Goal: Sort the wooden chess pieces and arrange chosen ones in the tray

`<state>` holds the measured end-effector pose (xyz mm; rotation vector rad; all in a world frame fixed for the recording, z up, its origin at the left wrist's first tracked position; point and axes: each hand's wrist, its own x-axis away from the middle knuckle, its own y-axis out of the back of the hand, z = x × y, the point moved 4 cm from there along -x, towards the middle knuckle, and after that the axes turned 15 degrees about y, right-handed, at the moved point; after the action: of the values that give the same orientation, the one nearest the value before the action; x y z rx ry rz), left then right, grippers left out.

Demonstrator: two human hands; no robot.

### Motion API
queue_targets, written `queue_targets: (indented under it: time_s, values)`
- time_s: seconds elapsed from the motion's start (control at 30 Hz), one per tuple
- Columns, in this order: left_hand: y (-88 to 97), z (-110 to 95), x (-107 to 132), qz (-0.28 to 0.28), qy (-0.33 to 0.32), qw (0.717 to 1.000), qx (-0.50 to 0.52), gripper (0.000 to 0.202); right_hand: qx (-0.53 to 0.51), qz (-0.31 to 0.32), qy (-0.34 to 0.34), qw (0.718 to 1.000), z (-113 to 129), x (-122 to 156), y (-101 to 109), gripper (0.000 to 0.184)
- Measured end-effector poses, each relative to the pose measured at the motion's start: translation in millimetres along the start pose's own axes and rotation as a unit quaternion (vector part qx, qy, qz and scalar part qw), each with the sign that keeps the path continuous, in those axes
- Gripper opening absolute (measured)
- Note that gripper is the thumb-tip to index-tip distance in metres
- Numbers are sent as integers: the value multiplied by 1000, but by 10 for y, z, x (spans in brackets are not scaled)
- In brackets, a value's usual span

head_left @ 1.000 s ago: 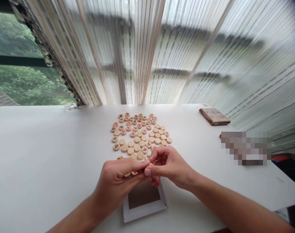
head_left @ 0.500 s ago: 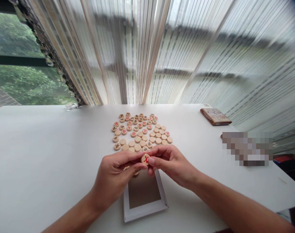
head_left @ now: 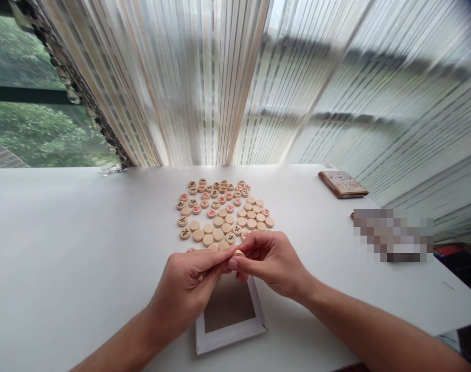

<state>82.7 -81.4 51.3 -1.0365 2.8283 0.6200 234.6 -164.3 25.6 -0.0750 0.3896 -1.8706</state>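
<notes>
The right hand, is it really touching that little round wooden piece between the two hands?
Touching. The head view shows the right hand pinching the wooden piece, whose pale edge pokes up right behind the thumb with no gap.

This looks like a room in a home: behind the white table (head_left: 84, 248) hangs a striped curtain (head_left: 227, 77) with beaded trim (head_left: 73, 94), beyond the table's far left end a window (head_left: 26, 94) shows leafy trees (head_left: 37, 129), and wooden game pieces (head_left: 218, 221) lie spread on the table.
</notes>
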Motion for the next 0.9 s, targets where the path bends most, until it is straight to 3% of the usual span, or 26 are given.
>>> queue_targets:
  time_s: [0.23,0.4,0.5,0.63,0.7,0.9]
  values:
    - [0,25,30,-9,43,999,19,35,17,19,32,999,71,20,-29,32]
    - [7,61,11,-4,68,994,89,31,63,50,101,992,119,49,-42,21]
    - [37,76,-4,-36,78,989,117,28,147,69,192,968,182,58,-32,11]
    - [93,87,8,-81,53,991,97,30,264,84,331,902,281,69,-35,23]
    - [110,87,16,-88,33,992,85,33,270,81,355,891,293,67,-32,26]
    - [123,80,9,-101,10,993,59,28,268,68,352,894,291,53,-16,24]
